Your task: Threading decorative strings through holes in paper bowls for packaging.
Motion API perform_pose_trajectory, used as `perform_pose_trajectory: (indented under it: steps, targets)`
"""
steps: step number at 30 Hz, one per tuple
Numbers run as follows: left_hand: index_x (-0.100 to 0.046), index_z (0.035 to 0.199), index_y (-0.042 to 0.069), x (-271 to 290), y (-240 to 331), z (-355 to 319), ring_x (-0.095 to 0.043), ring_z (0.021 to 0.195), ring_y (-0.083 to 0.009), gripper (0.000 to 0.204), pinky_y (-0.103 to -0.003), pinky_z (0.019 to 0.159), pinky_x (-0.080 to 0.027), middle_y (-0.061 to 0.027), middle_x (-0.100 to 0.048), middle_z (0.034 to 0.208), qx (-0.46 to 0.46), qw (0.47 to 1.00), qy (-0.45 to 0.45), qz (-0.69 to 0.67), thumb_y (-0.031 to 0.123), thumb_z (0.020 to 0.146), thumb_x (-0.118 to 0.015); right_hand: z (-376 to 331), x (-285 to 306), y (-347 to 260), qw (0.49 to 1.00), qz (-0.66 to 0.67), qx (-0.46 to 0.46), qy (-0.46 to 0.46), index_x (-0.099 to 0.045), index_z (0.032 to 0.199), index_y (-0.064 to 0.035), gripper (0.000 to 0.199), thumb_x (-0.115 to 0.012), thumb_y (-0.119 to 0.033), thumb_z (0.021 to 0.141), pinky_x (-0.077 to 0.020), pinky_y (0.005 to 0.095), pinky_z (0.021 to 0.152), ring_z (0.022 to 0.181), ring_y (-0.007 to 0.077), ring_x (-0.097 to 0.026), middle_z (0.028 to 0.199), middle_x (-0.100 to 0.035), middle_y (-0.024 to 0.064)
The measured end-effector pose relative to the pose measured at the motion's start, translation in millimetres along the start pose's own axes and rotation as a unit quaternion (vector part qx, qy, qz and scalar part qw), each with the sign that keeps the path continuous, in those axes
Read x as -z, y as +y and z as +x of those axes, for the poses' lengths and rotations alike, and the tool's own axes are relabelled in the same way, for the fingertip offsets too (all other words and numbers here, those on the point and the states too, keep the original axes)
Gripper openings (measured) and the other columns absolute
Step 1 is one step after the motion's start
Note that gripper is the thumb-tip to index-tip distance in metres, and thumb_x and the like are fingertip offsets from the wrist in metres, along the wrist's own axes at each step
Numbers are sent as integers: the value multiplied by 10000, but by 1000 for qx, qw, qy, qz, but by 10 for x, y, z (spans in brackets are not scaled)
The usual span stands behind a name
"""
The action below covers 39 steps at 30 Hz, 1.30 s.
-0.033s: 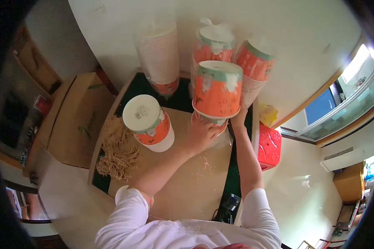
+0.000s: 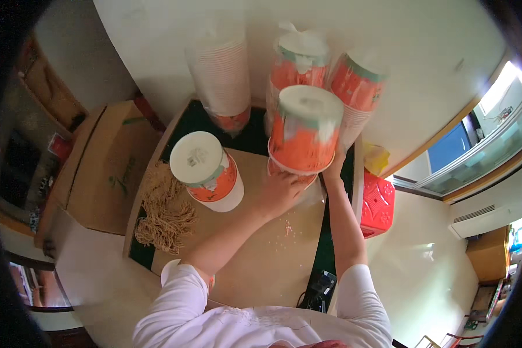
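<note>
In front of me stands a stack of orange paper tubs. The upper tub (image 2: 303, 141), upside down with a pale base and green band, is slightly blurred and leans right. Beneath its white rim, part of a lower orange tub (image 2: 276, 169) shows. My left hand (image 2: 283, 190) is closed against the front of this lower part, its fingers curled. My right hand (image 2: 334, 166) holds the stack's right side, with its fingers partly hidden behind. To the left is another upside-down tub stack (image 2: 211, 174), orange above and white below, untouched.
Plastic-wrapped tub stacks stand at the back: a tall white one (image 2: 220, 75), an orange one (image 2: 298, 72) and another orange one (image 2: 356, 87). Tan string (image 2: 165, 211) lies at left, beside a cardboard box (image 2: 101, 168). A red stool (image 2: 378, 206) and black device (image 2: 321, 287) are at right.
The upper tub's top has shifted slightly right, so it leans more, and its lower rim covers more of the tub beneath. Both hands stay in nearly the same place.
</note>
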<state>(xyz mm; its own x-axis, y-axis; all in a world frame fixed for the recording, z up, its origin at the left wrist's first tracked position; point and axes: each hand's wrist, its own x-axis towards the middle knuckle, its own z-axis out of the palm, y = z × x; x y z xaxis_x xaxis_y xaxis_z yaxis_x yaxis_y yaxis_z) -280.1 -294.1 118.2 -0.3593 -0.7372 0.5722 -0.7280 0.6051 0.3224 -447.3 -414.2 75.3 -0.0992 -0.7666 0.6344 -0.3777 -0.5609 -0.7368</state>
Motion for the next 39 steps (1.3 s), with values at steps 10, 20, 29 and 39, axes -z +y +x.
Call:
perform_pose_trajectory:
  steps: [10, 20, 29, 39]
  targets:
    - [-602, 1147, 148, -347, -158, -78, -525, 1066, -288, 412, -469, 956, -385, -82, -562, 1129, 44, 997, 29, -55, 69, 743, -597, 67, 11, 79, 989, 78, -123, -4, -563, 1184, -34, 309, -511, -103, 888, -454, 308, 835, 970, 185, -593, 1072, -639, 136]
    - [-588, 1118, 34, -607, -152, -476, -407, 1239, -307, 335, -498, 1053, -277, -123, -516, 1231, -11, 985, -150, 89, 131, 807, -511, -3, 409, 152, 995, -102, -9, -20, -549, 1154, 0, 344, -521, 7, 811, -426, 396, 913, 1057, 369, -532, 1128, -564, 201]
    - [-615, 1043, 51, -235, 320, -879, -477, 1137, -297, 293, -465, 994, -336, -121, -534, 1178, 6, 993, -110, -29, 136, 764, -586, 60, 35, -745, 906, -280, 211, -238, -569, 1230, -206, 351, -511, -278, 891, -322, 492, 1001, 1211, 285, -449, 1289, -508, 102]
    - [-578, 1101, 53, 1854, 58, -3155, -523, 1023, -325, 362, -420, 876, -422, -138, -571, 1062, 383, 889, -10, 252, 105, 751, -650, -119, 6, -489, 845, -420, 303, -137, -578, 1175, -138, 326, -544, -212, 859, -402, 486, 892, 1055, 306, -547, 1166, -581, 144]
